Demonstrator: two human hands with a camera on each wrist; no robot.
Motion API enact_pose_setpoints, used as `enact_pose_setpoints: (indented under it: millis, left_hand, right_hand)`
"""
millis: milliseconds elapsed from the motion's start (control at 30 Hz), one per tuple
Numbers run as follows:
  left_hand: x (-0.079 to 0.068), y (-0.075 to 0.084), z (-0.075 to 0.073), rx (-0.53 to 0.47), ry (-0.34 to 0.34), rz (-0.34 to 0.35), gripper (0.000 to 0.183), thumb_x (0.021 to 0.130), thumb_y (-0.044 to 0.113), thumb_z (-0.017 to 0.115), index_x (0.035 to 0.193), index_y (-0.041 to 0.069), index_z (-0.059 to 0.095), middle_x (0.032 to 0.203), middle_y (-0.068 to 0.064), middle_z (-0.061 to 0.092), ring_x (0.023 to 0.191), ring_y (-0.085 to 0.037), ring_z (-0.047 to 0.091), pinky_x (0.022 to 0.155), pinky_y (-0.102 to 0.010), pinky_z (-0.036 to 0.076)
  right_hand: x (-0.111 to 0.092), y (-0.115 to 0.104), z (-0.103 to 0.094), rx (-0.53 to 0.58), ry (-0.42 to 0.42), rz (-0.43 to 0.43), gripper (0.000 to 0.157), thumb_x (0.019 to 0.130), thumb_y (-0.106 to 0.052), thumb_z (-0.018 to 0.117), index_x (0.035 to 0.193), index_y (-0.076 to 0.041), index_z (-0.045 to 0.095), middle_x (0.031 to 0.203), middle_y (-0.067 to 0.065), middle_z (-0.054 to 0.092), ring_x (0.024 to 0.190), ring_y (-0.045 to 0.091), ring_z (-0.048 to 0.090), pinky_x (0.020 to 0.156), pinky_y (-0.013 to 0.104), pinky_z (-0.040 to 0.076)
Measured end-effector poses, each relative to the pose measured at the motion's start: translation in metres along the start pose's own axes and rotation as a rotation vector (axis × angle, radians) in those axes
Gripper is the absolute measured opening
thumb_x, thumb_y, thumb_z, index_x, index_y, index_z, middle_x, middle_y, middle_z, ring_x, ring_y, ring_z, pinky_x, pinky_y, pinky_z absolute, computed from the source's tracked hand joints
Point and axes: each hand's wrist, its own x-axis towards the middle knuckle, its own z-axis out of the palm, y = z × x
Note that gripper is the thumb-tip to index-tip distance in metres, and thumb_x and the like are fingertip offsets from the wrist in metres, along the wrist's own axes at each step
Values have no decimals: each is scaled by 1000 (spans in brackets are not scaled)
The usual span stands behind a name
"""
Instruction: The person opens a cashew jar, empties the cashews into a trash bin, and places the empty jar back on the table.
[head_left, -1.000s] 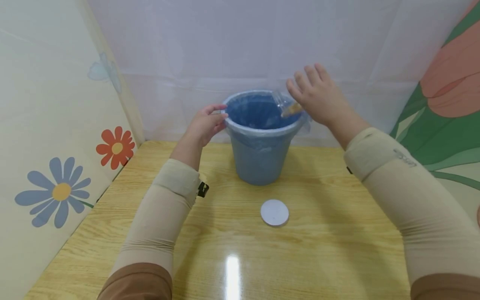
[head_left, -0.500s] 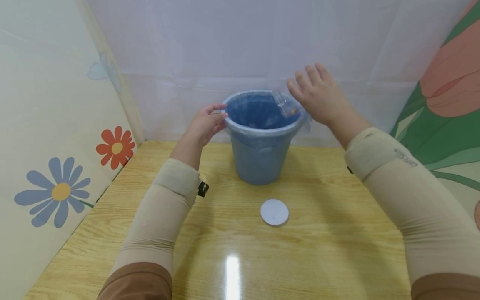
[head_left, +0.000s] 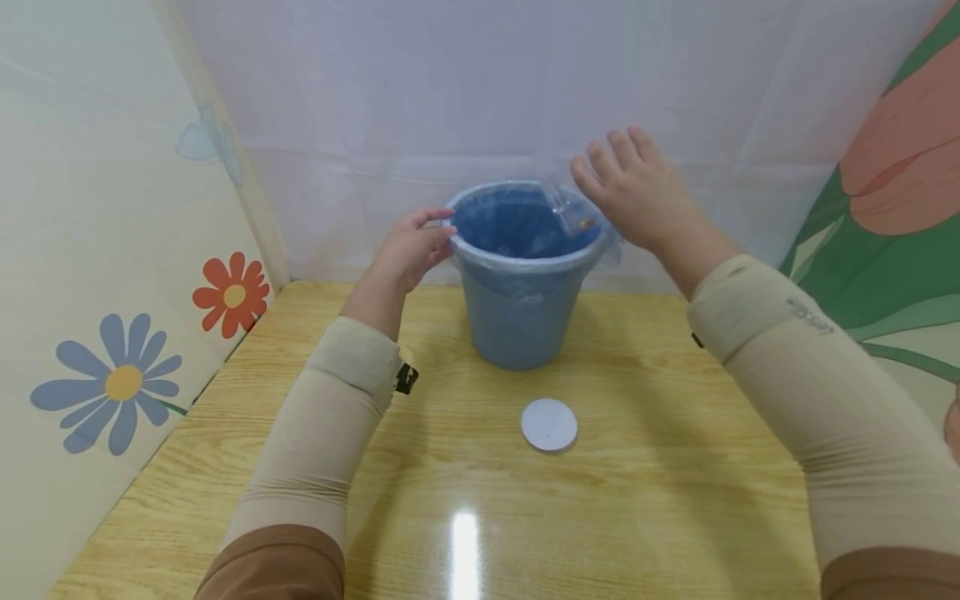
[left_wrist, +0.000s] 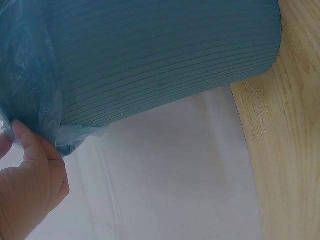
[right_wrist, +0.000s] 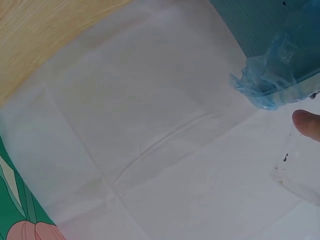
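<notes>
A blue trash bin (head_left: 517,321) stands on the table, lined with a thin clear bluish bag (right_wrist: 272,72) folded over its rim. My left hand (head_left: 414,250) pinches the bin's rim and bag at the left side. Above the right part of the opening, my right hand (head_left: 636,193) grips a clear plastic jar (head_left: 561,204), tipped with its mouth toward the bin. A small brownish bit shows inside the jar, and dark specks cling to its wall in the right wrist view. The bin's bottom is hidden from sight.
A round white lid (head_left: 549,425) lies on the wood-grain table (head_left: 622,517) in front of the bin. A white cloth backdrop (head_left: 390,100) hangs close behind the bin. Flower-printed panels (head_left: 112,250) border the left and right sides.
Yellow-brown contents at the jar's mouth have fallen away into the bin, leaving a small bit behind. The jar stays tipped, and both hands hold nearly the same places.
</notes>
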Motion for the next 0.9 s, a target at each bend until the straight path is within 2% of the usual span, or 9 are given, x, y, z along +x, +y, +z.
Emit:
enact_pose_setpoints:
  millis: [267,500,667,800,900]
  left_hand:
    - [-1,0,0,0,-7,4,40,89,2,55,129,8,50,114,-8,48,85,-13,56,89,-27,48]
    - [-2,0,1,13,-2,-2,40,89,3,56,128,9,51,115,-8,49,88,-13,56,88,-26,48]
    - [-1,0,1,17,-6,1,39,89,4,56,128,9,51,113,-8,50,88,-14,56,88,-27,48]
    - [-1,0,1,12,-3,0,40,89,3,56,128,9,51,111,-7,49,86,-13,56,88,-27,48]
    - [-1,0,0,11,-1,-2,40,89,3,56,128,9,51,112,-7,49,86,-13,56,88,-27,48]
  right_hand:
    - [5,-5,-4,-35,-117,-20,54,88,0,52,137,-3,31,134,27,34,123,47,27,107,58,15]
    - [5,-8,0,20,-16,34,45,90,1,48,133,1,36,126,28,42,117,47,35,103,58,25]
    - [3,-8,0,-24,-85,12,51,89,3,50,136,-2,32,130,27,38,121,47,31,106,57,19]
    - [2,-7,2,-60,-74,-13,51,88,3,51,135,-2,33,130,26,39,120,45,32,106,56,21]
    - [2,-7,2,-44,-55,-4,50,88,3,50,135,-2,34,129,26,40,120,45,33,105,56,22]
